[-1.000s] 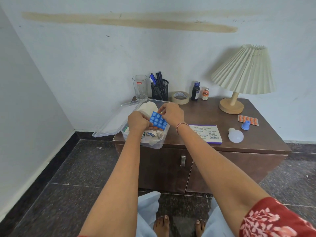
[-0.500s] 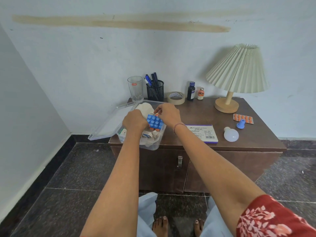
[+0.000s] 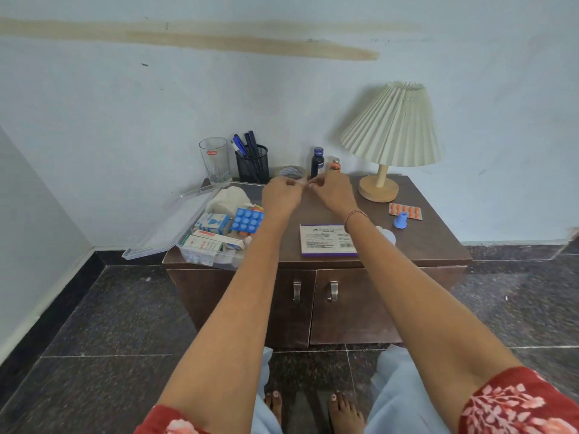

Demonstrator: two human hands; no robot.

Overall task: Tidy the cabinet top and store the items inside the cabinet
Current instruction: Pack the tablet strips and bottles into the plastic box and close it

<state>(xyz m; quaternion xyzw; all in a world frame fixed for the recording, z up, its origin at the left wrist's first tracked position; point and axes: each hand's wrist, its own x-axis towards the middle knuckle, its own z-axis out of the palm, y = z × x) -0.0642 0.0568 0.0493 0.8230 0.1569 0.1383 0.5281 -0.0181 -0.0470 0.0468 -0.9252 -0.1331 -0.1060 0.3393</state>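
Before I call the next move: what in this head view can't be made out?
- Tape roll: mostly hidden behind the left hand.
- What the fingertips pinch: too small, blurred.
- Light bulb: largely covered by the right forearm.
- Container bottom layer: buried under boxes.
- Cabinet interior: doors shut.

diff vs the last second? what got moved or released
Both hands let go of the blue blister pack, which now lies in the open plastic box. The left hand and right hand have moved away from the box toward the back of the cabinet top, near the tape roll; whether they pinch anything is unclear. Lamp, orange pills and purple-edged box stayed put.
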